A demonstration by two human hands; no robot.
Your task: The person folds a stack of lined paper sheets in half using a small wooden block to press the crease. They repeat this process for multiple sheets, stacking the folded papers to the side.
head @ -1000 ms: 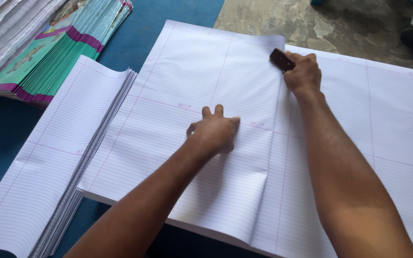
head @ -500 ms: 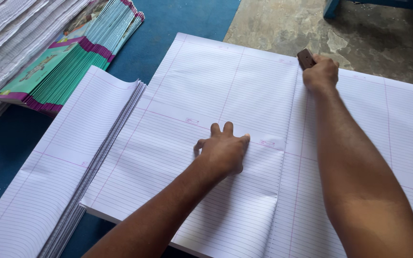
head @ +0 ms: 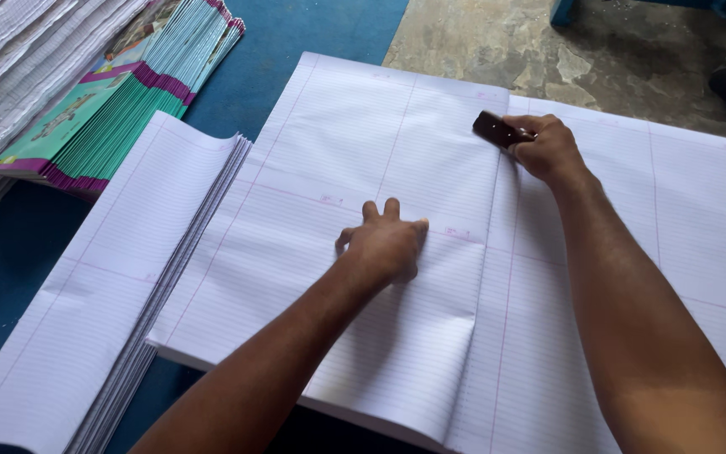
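Observation:
A large stack of white ruled paper sheets (head: 363, 143) lies open in front of me, its top sheet folded over from the right with the fold edge running down the middle. My left hand (head: 384, 244) presses flat on the folded sheet, fingers slightly apart. My right hand (head: 548, 147) grips a small dark brown block (head: 497, 129) and holds it against the fold edge near the top of the sheet. The fold is buckled lower down, near the front edge.
Another pile of ruled sheets (head: 111, 286) lies to the left on the blue surface (head: 313, 25). A stack of teal and purple booklet covers (head: 119, 101) sits at the back left, with more white paper (head: 18, 50) behind. Stone floor (head: 615, 50) shows at the back right.
My right hand with the brown block slid up along the fold edge to the far end and has come a little way back. My left hand stayed pressed on the sheet.

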